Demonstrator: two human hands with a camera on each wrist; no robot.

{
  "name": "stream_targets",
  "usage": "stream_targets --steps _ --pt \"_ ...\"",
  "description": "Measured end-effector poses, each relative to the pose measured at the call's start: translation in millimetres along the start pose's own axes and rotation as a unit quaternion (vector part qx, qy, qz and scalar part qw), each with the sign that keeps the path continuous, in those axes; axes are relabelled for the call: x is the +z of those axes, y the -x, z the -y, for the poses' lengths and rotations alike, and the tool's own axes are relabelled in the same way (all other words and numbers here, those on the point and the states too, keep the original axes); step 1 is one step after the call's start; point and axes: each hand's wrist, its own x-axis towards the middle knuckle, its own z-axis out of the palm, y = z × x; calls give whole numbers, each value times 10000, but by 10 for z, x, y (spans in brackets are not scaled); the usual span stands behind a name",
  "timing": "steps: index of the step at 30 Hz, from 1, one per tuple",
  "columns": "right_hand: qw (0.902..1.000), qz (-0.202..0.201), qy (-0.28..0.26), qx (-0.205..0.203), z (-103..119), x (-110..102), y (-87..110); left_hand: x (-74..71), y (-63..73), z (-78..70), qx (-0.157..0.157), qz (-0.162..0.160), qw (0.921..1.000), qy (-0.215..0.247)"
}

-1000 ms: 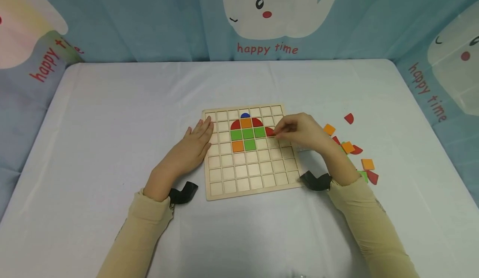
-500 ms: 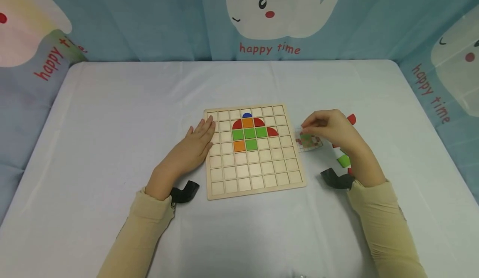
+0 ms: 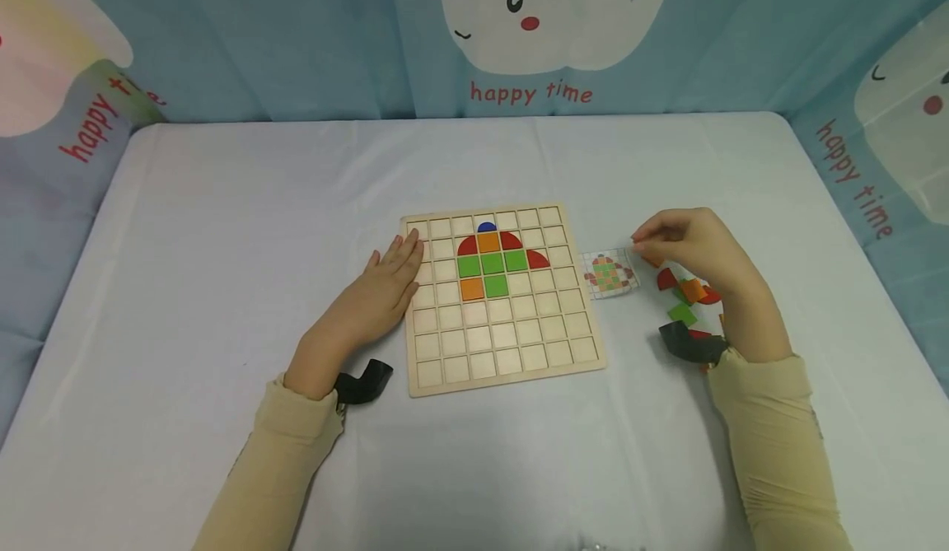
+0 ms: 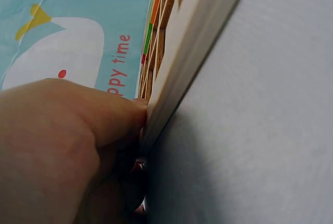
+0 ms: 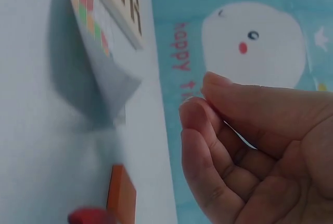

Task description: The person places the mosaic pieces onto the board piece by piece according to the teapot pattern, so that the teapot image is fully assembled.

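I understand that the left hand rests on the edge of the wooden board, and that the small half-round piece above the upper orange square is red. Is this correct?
Not entirely: the small half-round piece above the upper orange square is blue, as the head view shows. The left hand does rest on the edge of the wooden board.

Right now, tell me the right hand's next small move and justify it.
Probably lower the right hand and pinch the nearby loose orange tile. That hand appears to hold nothing, the left hand rests on the board, and the cell right of the lowest green square there is bare, so orange would continue that row's alternation.
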Motion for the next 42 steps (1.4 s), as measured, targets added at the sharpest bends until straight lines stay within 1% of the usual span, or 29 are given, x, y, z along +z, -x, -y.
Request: stream_targets --steps 10,18,22,26,32,42 --pt "9992 32 211 336 -182 -93 -38 8 0 10 66 -45 10000 4" --pt "9982 0 368 470 -286 -141 -53 17 -4 14 26 -25 10000 -40" --pt "9977 64 407 541 -315 -159 -55 14 -1 12 28 -42 10000 -52" --pt "9974 145 437 545 -337 -158 -58 14 4 12 60 -84 9999 -36" --pt "9971 147 497 561 -368 -132 -67 17 0 10 67 -74 9999 -49" --pt "9949 379 540 761 -366 -66 -112 15 -8 4 50 -45 10000 -51"
